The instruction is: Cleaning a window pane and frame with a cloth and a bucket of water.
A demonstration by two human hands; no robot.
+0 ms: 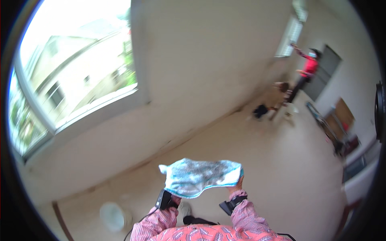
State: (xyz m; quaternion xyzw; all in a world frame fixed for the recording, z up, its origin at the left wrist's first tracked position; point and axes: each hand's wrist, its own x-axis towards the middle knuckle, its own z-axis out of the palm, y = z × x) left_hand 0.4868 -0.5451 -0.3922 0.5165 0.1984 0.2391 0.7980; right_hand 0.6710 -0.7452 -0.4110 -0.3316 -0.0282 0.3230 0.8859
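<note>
A light blue and white cloth (202, 176), smudged with dark grey dirt, is spread between my two hands in front of my body. My right hand (236, 185) grips its right end, with the thumb side showing at the edge. At the other end, my left hand (176, 198) is mostly hidden behind the cloth, which hangs over it. Both forearms wear checked pink sleeves with black devices strapped at the wrists. Below the cloth, part of my shoe (185, 209) shows on the floor.
A whitish bucket (113, 216) stands on the floor at lower left. A large window (81, 66) opens in the wall at left. Across the room, a person in red (310, 64) reaches toward another window (289, 36). Boards and equipment (337, 120) lean along the right wall.
</note>
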